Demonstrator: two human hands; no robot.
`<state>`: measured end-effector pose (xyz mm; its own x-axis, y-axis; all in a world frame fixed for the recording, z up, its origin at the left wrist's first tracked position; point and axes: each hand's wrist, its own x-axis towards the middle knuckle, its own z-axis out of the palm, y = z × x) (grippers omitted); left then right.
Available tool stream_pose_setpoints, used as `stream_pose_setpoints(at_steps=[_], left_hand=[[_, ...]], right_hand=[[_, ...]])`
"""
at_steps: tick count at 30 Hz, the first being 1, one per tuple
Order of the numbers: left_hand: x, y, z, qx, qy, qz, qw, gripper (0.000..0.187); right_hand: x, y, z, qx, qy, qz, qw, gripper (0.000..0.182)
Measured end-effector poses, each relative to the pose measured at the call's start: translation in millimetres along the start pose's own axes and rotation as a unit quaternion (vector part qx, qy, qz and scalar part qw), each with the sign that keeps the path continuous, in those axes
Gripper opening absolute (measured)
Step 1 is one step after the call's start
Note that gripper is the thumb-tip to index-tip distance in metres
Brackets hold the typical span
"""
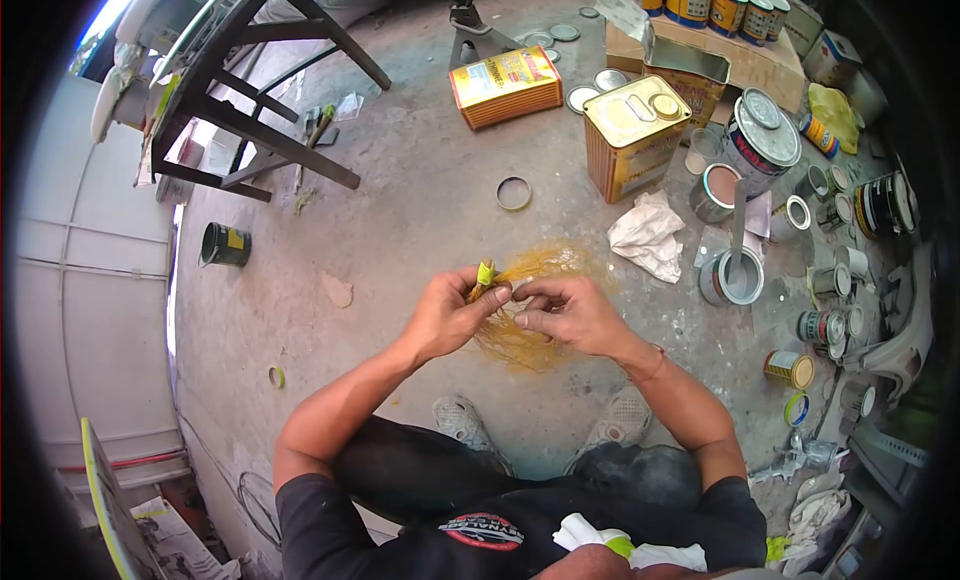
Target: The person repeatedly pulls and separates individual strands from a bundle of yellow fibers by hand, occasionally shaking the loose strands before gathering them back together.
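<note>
A tangled bundle of thin amber strands (520, 350) spreads out in front of me, above the concrete floor. My left hand (447, 312) is closed around its gathered end, which is wrapped in yellow-green tape (486, 273). Thumb and fingers of that hand press on the strands just below the tape. Close by on the right, my right hand (575, 318) has its fingers curled in a pinch among the strands. What exactly lies between those fingertips is too fine to make out, though loose strands pass right beside them.
Ahead stand a rectangular thinner can (635, 130) and another lying on its side (506, 85). Several paint tins, one open with a spatula (732, 277), crowd the right. A crumpled white cloth (647, 235) lies nearby. A dark metal stand (265, 120) is at upper left, a small dark can (226, 245) below it.
</note>
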<state>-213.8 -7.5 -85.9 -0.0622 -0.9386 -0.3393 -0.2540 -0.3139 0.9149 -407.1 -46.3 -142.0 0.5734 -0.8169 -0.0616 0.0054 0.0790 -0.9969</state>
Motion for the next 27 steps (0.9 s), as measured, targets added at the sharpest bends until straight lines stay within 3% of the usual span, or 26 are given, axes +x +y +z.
stream_pose_setpoints(at_steps=[2,5,12,17,21,23,27], left_hand=[[0,2,0,0.05,-0.012,0.008,0.999,0.021],[-1,2,0,0.076,-0.013,-0.018,0.997,0.021],[-2,2,3,0.037,0.004,-0.016,0.999,0.023],[1,2,-3,0.011,0.046,-0.027,0.999,0.025],[21,6,-56,-0.028,0.251,0.026,0.967,0.028],[30,-1,-98,-0.089,0.356,0.075,0.927,0.029],[24,-26,-188,-0.152,0.521,0.158,0.825,0.028]], right_hand=[[2,-2,-7,0.166,-0.137,0.12,0.969,0.024],[5,-6,-12,0.186,-0.204,0.187,0.943,0.028],[4,6,2,0.217,-0.126,0.136,0.959,0.023],[1,3,2,0.139,-0.068,0.104,0.983,0.017],[-5,2,-11,0.039,0.002,0.055,0.998,0.014],[-13,13,-15,-0.169,0.113,-0.043,0.978,0.01],[-31,72,-42,-0.253,0.208,0.009,0.945,0.01]])
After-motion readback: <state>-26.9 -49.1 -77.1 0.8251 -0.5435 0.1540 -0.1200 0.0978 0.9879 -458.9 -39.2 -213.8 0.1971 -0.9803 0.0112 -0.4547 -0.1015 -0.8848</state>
